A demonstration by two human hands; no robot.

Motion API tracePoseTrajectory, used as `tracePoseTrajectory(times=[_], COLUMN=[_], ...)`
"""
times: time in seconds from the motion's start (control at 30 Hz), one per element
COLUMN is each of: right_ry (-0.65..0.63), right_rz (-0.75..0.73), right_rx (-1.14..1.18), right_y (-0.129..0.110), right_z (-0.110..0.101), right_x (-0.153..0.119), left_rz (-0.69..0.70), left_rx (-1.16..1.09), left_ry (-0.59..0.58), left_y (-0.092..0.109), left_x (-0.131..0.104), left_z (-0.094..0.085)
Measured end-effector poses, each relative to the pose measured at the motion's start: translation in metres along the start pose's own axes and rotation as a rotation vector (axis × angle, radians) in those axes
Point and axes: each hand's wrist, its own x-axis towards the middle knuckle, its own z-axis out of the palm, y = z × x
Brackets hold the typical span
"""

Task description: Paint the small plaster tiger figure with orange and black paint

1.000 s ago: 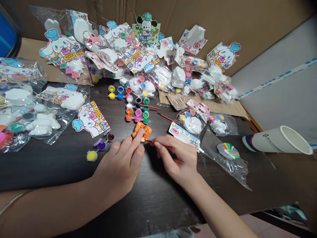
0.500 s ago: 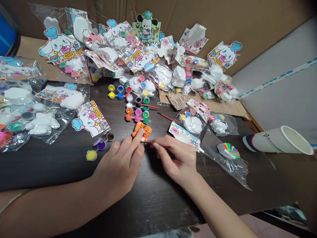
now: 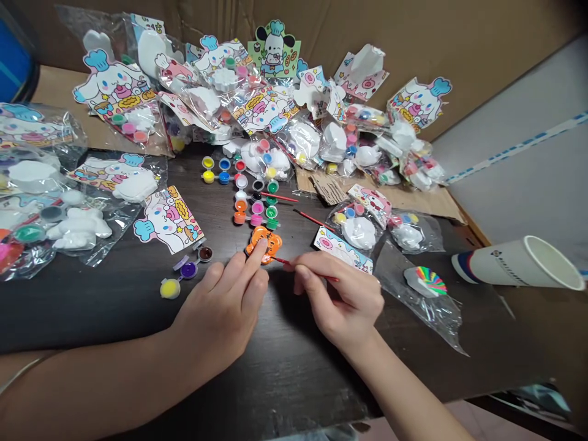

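A small orange plaster figurine (image 3: 274, 241) with black marks and a white patch low on its face lies on the dark table. My left hand (image 3: 225, 300) holds it down with the index fingertip on its face, the other fingers curled and close together. Between the thumb and fingers of my right hand (image 3: 344, 294) is a thin red paintbrush (image 3: 281, 261). Its tip is at the figurine's lower right edge; whether it touches, I cannot tell. Just beyond stand several open paint pots (image 3: 239, 206) in orange, pink, green, black, white, red, blue and yellow.
Purple, brown and yellow pots (image 3: 188, 269) sit left of my hands. Another red brush (image 3: 315, 219) lies to the right. Bagged white figurines (image 3: 303, 138) are heaped at the back. A paper cup (image 3: 514, 262) lies on its side near a rainbow-striped piece (image 3: 430, 280) on plastic.
My right hand has shifted slightly right with the paintbrush, whose tip now sits a little higher by the figurine's lower right edge. My left hand stays on the figurine.
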Motion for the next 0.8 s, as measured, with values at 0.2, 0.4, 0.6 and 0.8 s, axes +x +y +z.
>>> tracePoseTrajectory(times=[0.2, 0.4, 0.6, 0.8], right_ry=[-0.043, -0.054, -0.047, -0.004], right_rz=[0.029, 0.046, 0.064, 0.107], right_rx=[-0.045, -0.072, -0.045, -0.094], right_y=[0.0018, 0.0027, 0.0039, 0.0072], right_z=[-0.0005, 0.0012, -0.0016, -0.0020], right_x=[-0.0005, -0.0009, -0.0005, -0.0004], left_rz=[-0.007, -0.008, -0.009, -0.008], left_rx=[-0.003, -0.003, -0.009, -0.003], left_ry=[-0.012, -0.009, -0.014, 0.002], left_y=[0.0006, 0.0003, 0.0002, 0.0003], left_x=[-0.0001, -0.0003, 0.0003, 0.0011], left_z=[-0.0001, 0.0012, 0.0006, -0.0002])
